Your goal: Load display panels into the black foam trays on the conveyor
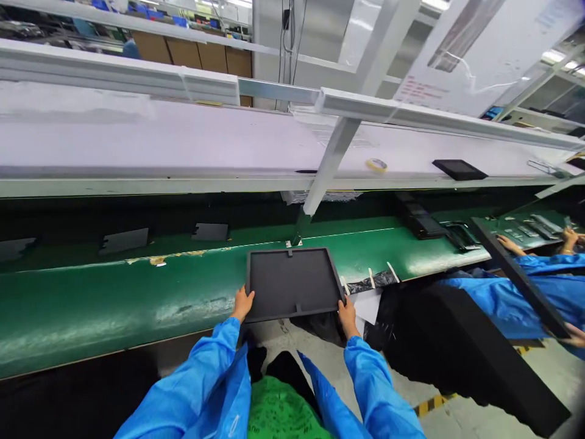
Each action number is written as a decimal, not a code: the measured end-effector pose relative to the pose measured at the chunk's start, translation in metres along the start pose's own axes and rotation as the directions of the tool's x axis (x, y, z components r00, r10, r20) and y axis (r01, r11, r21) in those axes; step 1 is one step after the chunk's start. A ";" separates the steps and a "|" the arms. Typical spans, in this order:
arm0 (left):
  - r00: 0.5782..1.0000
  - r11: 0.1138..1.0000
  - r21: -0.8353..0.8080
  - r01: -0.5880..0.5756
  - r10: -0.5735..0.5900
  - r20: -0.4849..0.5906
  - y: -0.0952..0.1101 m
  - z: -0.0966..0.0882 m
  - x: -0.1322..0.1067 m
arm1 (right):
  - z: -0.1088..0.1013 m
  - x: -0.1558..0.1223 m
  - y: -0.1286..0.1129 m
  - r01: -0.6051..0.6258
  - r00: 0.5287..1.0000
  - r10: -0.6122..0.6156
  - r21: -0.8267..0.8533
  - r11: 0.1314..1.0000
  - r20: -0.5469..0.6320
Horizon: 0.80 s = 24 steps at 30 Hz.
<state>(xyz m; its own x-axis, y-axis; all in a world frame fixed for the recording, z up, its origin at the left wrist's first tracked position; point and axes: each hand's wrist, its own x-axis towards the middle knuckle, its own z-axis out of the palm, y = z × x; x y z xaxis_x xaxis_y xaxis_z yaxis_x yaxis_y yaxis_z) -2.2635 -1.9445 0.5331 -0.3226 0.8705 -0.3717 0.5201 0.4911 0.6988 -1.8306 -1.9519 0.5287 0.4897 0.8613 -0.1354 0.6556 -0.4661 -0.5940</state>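
Note:
A shallow black rectangular tray (292, 281) with a raised rim is held level between my two hands, at the front edge of the green bench (192, 305). Its far part overlaps the bench top in view; whether it rests there I cannot tell. My left hand (242, 303) grips the tray's left side near the front corner. On the opposite side, my right hand (348, 314) grips it near the right front corner, thumb on the rim. The tray's inside is bare apart from small tabs at the middle of the far and near edges.
Flat dark pieces (124, 240) lie along the back strip at left. A white shelf (219, 137) runs above, carrying a tape roll (377, 164) and a black tray (459, 169). A post (331, 164) stands ahead. At right, a co-worker's blue sleeve (484, 299) is near a tall black stack (466, 353).

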 end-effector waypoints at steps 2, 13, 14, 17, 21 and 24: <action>1.000 0.998 0.057 0.008 -0.009 0.017 0.003 0.010 0.011 | 0.004 0.016 -0.007 -0.016 1.000 0.017 -0.058 0.998 0.022; 0.997 0.991 0.115 0.075 -0.077 0.017 0.011 0.040 0.020 | 0.001 0.068 -0.008 0.022 0.990 0.002 -0.177 0.984 0.138; 0.997 0.992 0.107 0.073 -0.076 0.023 0.014 0.044 0.020 | -0.003 0.075 -0.009 0.037 0.993 -0.016 -0.174 0.984 0.121; 0.996 0.993 0.093 0.079 -0.082 0.030 0.024 0.059 0.017 | -0.013 0.095 -0.013 0.052 0.995 -0.035 -0.182 0.982 0.097; 0.992 0.990 0.084 0.117 -0.120 0.030 0.029 0.066 0.014 | -0.016 0.105 -0.015 0.032 0.992 -0.006 -0.210 0.977 0.125; 0.988 0.987 0.060 0.151 -0.153 0.032 0.028 0.062 0.011 | -0.015 0.103 -0.014 0.041 0.988 -0.004 -0.235 0.971 0.156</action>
<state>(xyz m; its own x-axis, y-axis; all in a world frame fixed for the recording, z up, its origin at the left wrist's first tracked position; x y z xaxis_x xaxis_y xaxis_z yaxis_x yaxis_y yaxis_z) -2.2040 -1.9193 0.5106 -0.3732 0.7856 -0.4934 0.5124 0.6179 0.5964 -1.7805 -1.8591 0.5355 0.3914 0.8842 -0.2549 0.7919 -0.4648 -0.3960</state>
